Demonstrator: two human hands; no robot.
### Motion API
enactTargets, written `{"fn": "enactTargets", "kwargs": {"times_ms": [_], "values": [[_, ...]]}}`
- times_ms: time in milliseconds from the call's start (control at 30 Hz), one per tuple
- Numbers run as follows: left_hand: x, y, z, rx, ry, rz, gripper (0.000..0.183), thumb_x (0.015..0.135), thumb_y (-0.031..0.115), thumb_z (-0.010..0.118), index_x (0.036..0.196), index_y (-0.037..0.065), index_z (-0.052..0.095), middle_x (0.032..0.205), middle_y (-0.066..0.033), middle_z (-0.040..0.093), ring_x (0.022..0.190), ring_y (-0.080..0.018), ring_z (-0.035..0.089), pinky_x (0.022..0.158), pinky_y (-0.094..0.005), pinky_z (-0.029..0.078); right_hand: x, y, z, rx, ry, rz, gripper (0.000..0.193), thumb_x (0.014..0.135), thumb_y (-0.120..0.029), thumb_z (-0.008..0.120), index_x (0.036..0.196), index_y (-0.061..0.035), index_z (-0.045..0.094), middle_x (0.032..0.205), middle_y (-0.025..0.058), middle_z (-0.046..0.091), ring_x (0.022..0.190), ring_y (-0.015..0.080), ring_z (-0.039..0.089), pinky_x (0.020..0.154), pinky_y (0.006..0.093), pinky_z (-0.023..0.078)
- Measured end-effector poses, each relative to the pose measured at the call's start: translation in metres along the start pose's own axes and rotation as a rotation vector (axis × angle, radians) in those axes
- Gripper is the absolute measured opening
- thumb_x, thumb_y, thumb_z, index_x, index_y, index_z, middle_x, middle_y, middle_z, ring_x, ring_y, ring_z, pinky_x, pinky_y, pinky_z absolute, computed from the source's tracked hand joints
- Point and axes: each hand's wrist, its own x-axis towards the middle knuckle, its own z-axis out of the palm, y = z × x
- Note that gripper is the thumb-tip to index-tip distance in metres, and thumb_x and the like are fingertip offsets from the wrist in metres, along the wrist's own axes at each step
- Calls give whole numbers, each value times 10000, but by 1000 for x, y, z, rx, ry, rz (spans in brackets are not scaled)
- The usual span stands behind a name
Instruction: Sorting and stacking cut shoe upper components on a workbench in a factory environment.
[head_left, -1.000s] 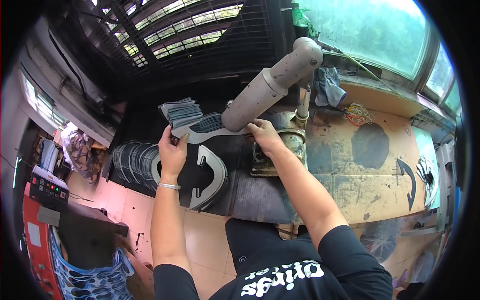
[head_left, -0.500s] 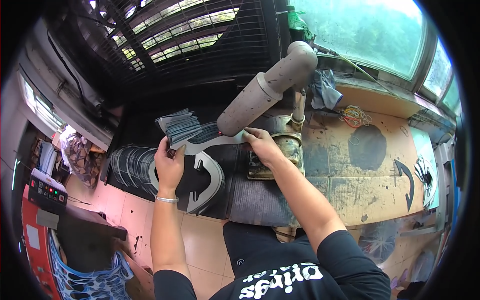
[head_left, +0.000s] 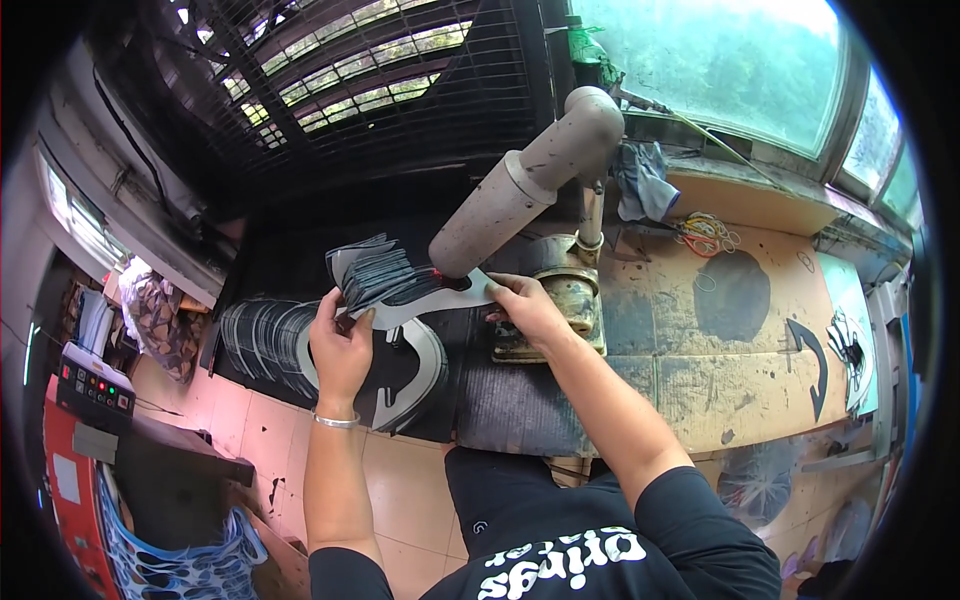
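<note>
My left hand (head_left: 342,348) is closed around the end of a fanned stack of thin, grey, curved cut pieces (head_left: 372,272), which look like fabric shoe-upper parts. My right hand (head_left: 522,302) pinches the other end of the nearest curved grey piece (head_left: 432,304), so it stretches between both hands. Just beyond its inner edge is the lower end of a grey metal cylinder (head_left: 492,218) on a stand, with a small red glow at the tip. Whether the piece touches that tip I cannot tell. Below my hands, more U-shaped grey pieces (head_left: 432,365) lie on the black tabletop.
A long row of stacked pieces (head_left: 262,340) lies at the left. The cylinder's grimy metal base (head_left: 560,300) stands right of centre. Orange-handled scissors (head_left: 700,238) and a grey glove (head_left: 645,182) are at the back right. A control box (head_left: 95,382) stands far left.
Both hands have shifted slightly with the stack. The stretched piece's right end has come a little lower and nearer, and the red glow at the cylinder's tip shows more.
</note>
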Motion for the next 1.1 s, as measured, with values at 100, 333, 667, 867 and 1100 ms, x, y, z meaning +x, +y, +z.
{"fn": "enactTargets", "kwargs": {"times_ms": [100,333,667,867,1100], "values": [[-4,0,-1,-18,-3,-1,366,828,-37,655,1167,-89,526,980,-74,612,703,-58,530,602,-187,433,-3,4,-1,13,-4,7,391,948,-172,541,1272,47,554,1060,83,653,882,126,608,721,254,520],[0,-14,6,7,36,11,389,830,-34,654,1190,-96,520,999,-92,626,770,-88,575,659,-213,469,2,4,-2,85,-9,39,358,956,-150,523,1247,54,566,1024,73,660,851,117,608,699,250,516],[27,-16,27,0,27,-67,379,848,-24,641,1195,-116,518,1045,-143,659,930,-152,638,829,-262,498,29,-4,-6,56,86,-17,333,952,-110,524,1222,77,575,1009,72,663,856,110,588,756,246,466],[24,-19,29,-105,34,3,382,841,-23,650,1190,-114,524,1040,-139,662,895,-141,637,800,-254,498,28,-1,-14,21,63,-23,340,972,-137,511,1259,38,562,1020,44,658,849,91,583,727,229,469],[12,-8,27,-38,27,-46,351,833,-25,653,1155,-114,545,941,-92,668,755,-81,575,678,-219,464,15,-4,-15,-42,64,-1,362,980,-171,505,1295,2,547,1058,39,650,894,99,584,730,245,491]]}}
